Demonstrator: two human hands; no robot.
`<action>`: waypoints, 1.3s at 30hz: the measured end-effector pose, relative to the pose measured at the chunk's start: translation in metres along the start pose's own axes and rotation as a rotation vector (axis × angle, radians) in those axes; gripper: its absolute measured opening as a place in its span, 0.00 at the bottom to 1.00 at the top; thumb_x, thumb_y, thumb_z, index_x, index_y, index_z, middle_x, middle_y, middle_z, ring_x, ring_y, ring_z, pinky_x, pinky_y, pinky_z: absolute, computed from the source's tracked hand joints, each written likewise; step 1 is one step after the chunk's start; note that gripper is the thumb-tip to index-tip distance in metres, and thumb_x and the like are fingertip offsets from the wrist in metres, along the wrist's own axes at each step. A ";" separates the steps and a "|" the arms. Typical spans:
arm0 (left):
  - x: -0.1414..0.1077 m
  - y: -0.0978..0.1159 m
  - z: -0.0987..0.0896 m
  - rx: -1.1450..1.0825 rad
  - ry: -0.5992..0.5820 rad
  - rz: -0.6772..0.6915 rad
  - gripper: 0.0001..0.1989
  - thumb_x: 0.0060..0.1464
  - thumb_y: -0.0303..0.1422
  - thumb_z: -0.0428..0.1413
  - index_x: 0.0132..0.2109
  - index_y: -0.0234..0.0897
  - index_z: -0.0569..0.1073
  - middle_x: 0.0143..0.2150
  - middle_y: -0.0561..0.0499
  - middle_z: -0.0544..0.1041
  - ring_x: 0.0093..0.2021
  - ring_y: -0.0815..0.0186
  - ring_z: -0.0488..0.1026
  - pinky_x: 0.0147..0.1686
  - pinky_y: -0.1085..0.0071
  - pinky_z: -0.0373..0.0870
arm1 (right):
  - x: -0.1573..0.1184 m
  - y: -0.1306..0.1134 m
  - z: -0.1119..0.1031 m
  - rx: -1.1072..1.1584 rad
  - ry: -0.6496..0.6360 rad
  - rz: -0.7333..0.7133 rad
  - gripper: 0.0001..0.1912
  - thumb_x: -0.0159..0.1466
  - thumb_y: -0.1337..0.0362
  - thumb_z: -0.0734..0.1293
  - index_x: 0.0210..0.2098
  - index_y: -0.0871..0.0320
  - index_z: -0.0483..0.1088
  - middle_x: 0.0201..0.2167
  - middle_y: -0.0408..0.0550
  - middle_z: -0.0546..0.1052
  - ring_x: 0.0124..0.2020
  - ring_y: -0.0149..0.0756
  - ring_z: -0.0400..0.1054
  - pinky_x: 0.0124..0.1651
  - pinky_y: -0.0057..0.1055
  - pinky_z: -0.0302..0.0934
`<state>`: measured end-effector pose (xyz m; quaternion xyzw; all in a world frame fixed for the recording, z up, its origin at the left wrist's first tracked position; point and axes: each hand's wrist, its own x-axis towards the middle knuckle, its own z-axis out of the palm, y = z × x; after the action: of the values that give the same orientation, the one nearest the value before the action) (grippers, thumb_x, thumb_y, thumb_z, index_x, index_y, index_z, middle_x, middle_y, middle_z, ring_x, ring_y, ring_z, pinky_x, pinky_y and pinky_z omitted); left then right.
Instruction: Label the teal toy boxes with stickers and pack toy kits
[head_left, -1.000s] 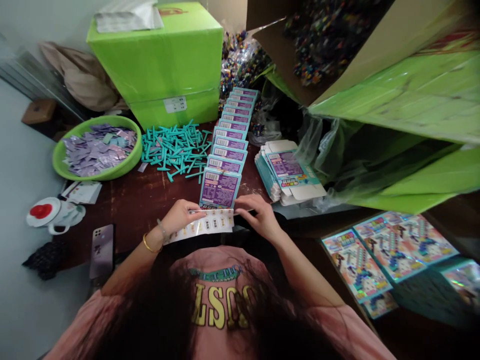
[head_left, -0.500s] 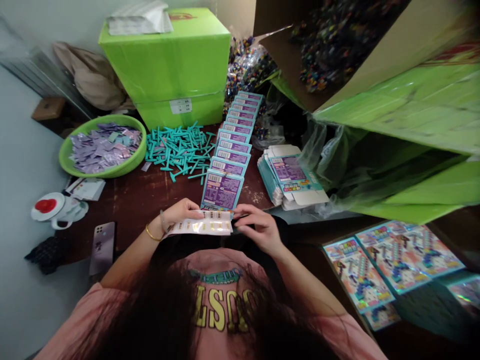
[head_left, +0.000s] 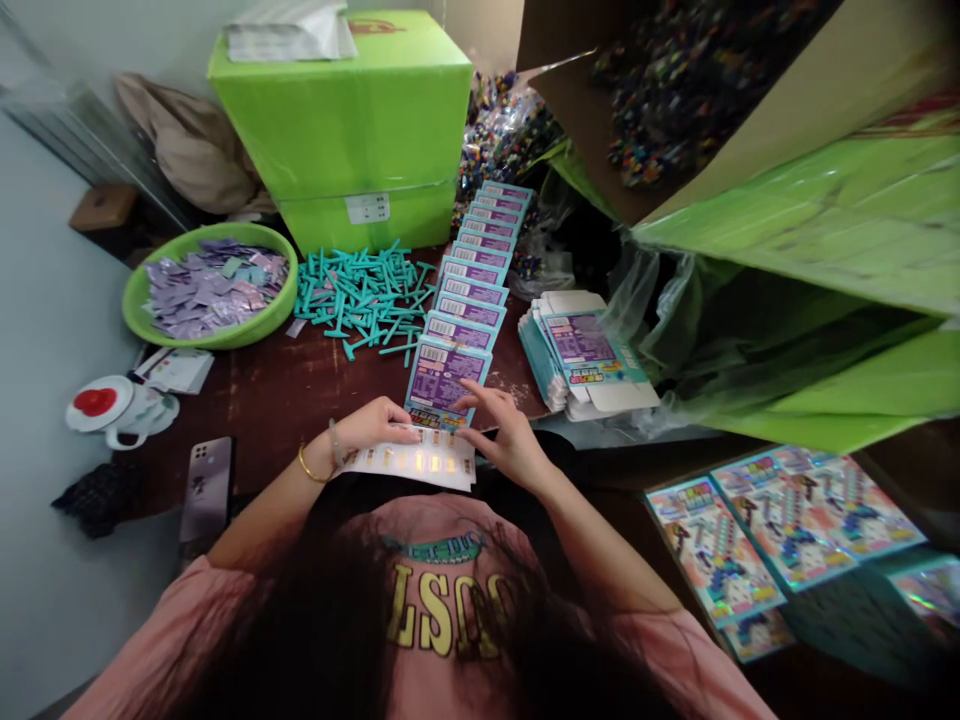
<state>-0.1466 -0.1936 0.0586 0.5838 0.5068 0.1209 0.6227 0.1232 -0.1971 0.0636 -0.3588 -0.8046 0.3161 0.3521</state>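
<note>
Sticker sheet [head_left: 420, 462], one: at the near edge of the dark red tabletop [head_left: 262, 410], gripped by left hand [head_left: 373, 425]. Right hand [head_left: 514, 440]: fingers parted, index over the nearest box [head_left: 439, 378], contact unclear. Strip of worn surface between box row [head_left: 480, 262] and carton stack [head_left: 581, 340], right. Left: teal sticks [head_left: 367, 295], green basin [head_left: 214, 338]. Far: green carton [head_left: 360, 130]. Pale wall [head_left: 52, 290], far left.

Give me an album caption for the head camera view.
Left hand holding a printed sheet, right hand at the nearest box in an overlapping row.
</note>
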 end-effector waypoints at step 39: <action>0.051 -0.054 0.042 0.279 0.213 0.254 0.17 0.57 0.43 0.59 0.29 0.34 0.79 0.26 0.53 0.76 0.29 0.68 0.68 0.32 0.73 0.58 | 0.149 0.103 -0.008 0.052 0.132 0.045 0.41 0.62 0.71 0.66 0.72 0.46 0.52 0.69 0.57 0.56 0.38 0.31 0.72 0.49 0.37 0.73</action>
<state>-0.1145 -0.1971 -0.0201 0.7074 0.5037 0.1882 0.4588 0.0929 -0.0196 0.0402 -0.3875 -0.7628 0.3203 0.4066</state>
